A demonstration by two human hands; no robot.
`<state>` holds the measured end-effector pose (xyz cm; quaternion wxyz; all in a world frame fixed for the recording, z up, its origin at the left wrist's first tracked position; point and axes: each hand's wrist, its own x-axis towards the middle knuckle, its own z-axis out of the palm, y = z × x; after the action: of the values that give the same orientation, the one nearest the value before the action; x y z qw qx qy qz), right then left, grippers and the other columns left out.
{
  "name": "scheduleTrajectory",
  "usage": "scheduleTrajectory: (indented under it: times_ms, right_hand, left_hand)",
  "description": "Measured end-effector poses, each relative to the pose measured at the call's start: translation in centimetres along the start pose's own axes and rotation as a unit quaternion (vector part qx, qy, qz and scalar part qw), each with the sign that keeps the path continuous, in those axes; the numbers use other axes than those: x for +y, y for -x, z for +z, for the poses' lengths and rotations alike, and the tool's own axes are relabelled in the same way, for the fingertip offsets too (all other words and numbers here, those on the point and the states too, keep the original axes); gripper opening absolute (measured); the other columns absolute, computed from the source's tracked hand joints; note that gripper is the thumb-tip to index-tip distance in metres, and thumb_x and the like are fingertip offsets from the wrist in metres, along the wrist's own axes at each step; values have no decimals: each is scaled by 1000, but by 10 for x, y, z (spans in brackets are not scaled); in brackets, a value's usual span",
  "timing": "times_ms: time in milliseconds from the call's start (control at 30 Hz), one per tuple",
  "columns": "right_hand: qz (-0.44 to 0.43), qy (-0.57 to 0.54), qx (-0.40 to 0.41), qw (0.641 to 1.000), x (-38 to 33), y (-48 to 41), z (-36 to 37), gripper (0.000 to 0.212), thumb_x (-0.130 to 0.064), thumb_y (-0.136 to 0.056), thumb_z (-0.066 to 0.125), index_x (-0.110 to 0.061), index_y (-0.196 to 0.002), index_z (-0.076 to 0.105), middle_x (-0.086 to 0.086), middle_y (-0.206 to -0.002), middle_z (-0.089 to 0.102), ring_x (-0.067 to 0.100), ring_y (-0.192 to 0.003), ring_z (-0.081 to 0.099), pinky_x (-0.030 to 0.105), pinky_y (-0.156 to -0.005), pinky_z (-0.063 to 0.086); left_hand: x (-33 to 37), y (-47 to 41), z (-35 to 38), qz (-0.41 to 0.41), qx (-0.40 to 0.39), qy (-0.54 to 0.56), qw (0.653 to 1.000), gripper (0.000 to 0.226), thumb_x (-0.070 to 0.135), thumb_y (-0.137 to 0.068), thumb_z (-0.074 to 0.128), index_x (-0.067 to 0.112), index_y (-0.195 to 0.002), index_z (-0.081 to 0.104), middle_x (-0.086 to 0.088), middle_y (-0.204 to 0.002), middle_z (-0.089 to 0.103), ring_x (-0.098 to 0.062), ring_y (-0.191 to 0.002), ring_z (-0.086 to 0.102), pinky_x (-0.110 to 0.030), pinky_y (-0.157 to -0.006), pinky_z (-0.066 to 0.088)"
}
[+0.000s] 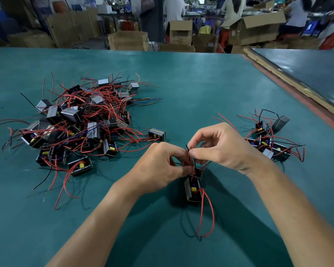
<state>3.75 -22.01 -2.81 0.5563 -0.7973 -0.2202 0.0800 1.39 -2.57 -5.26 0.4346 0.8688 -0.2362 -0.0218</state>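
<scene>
Left hand (158, 166) and right hand (224, 149) pinch upright wires (193, 164); module (193, 191) (long axis near-far) below.

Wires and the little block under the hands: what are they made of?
Wires: soft red and black plastic-looking insulation; they loop freely. Block: probably a dull grey metal shell, judging by its pale sheen, with yellow and blue parts inside.

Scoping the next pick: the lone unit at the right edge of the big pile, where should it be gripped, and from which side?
Grip the lone unit by its body, across the flat outer walls, coming from above and the right. It lies apart from the big pile on the mat. Its red leads appear to trail left into the tangle, so that side is probably cluttered.
</scene>
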Motion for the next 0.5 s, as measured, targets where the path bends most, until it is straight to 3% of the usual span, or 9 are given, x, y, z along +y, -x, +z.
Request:
scheduleTrajectory:
  times_ms: [100, 233, 433, 500]
  right_hand:
    - [-9, 2, 10, 1000, -1, 0, 2, 9, -17, -70, 76, -10, -75, 72, 10, -73, 72, 19, -60, 61, 37, -63, 51]
    - [-15, -6, 17, 1000, -2, 1, 5, 9, -15, -68, 76, -10, -73, 71, 6, -66, 71, 19, -59, 60, 35, -61, 46]
    - [-26, -22, -8, 999, -2, 1, 4, 9, -7, -73, 78, -11, -72, 71, 1, -65, 70, 12, -59, 61, 22, -58, 50]
    - [-21, -26, -19, 999, -2, 1, 3, 9, -6, -74, 76, -11, -71, 70, 1, -65, 70, 14, -58, 62, 24, -60, 53]
  left_hand:
    - [1, 1, 2, -14, 2, -9, 1000, 6, 21, -75, 80, 21, -80, 75, -2, -68, 69, -26, -59, 59, -34, -57, 51]
    - [4, 2, 3, -28, -25, 24, 999, 8, 18, -74, 77, 17, -81, 73, 0, -76, 73, -29, -74, 68, -42, -68, 56]
    - [4, 1, 3, -17, -29, 4, 999, 9, 13, -79, 71, 21, -82, 73, 2, -75, 71, -20, -70, 66, -37, -67, 55]
    - [4, 0, 3, -5, -14, -8, 1000, 12, 13, -80, 68, 24, -83, 72, 1, -74, 70, -21, -69, 63, -34, -64, 53]
